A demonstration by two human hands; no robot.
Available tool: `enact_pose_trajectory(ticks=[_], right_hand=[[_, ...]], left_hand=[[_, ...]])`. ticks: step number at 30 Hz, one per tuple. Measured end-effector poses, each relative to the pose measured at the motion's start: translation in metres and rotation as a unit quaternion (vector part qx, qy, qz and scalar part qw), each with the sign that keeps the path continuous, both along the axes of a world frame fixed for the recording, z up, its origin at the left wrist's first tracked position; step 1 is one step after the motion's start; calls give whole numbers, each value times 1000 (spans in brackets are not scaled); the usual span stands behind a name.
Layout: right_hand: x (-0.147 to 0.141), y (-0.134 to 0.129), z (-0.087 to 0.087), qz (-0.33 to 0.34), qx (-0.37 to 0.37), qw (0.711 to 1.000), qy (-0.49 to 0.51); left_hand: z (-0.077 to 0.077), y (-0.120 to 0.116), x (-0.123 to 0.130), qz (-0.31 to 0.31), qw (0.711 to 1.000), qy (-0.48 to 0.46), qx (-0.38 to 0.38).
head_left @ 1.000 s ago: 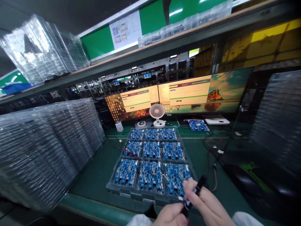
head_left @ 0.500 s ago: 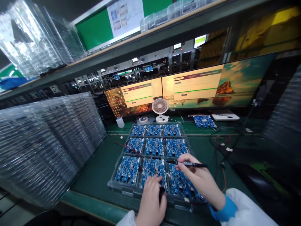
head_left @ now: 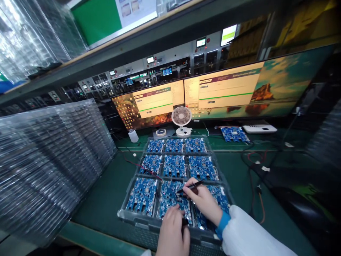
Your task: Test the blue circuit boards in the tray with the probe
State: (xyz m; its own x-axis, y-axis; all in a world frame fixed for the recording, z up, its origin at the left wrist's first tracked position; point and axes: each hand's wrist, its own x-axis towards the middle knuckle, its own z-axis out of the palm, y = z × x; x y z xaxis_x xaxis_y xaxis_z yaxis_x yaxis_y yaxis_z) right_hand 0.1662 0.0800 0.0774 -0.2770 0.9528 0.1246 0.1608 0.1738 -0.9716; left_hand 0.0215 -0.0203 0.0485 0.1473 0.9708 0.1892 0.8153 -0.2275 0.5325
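Observation:
A clear plastic tray (head_left: 125, 215) holds several blue circuit boards, one per compartment. My right hand (head_left: 204, 202) pinches a black pen (head_left: 190, 188) over the front middle circuit board (head_left: 168, 195). The pen's tip points left and down at this board; whether it touches I cannot tell. My left hand (head_left: 173, 231) lies at the near edge of the same board, fingers curled. A small dark thing (head_left: 184, 222) shows between its thumb and fingers, mostly hidden. My right forearm partly covers the front right circuit board (head_left: 221, 193).
Stacked clear trays (head_left: 53, 160) stand at the left. Behind the tray are a small white fan (head_left: 181, 117), a tape roll (head_left: 161, 132), a white bottle (head_left: 133, 136) and two monitors (head_left: 226, 89). Another blue board (head_left: 234, 134) lies back right, near loose cables (head_left: 250, 185).
My right hand has moved left with the pen, from the front right board to the front middle one, and the pen now slants down-left. My left hand stays at the middle board.

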Motion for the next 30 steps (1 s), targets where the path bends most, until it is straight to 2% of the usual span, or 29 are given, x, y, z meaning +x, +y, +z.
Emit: enact_pose_trajectory(ticks=[7,23,27,30], right_hand=[[2,-1,1,1,29,999,-34],[0,-2,0,23,41,998,-45],[1,-2,1,9,29,999,-30],[4,-3,4,-27,15,999,-12]], left_hand=[[-9,-2,2,15,999,-24,38],[-7,-3,2,22,998,-40,33],[-1,-5,4,31,997,-67,24],[12,-4,4,46,992,-113,-9]])
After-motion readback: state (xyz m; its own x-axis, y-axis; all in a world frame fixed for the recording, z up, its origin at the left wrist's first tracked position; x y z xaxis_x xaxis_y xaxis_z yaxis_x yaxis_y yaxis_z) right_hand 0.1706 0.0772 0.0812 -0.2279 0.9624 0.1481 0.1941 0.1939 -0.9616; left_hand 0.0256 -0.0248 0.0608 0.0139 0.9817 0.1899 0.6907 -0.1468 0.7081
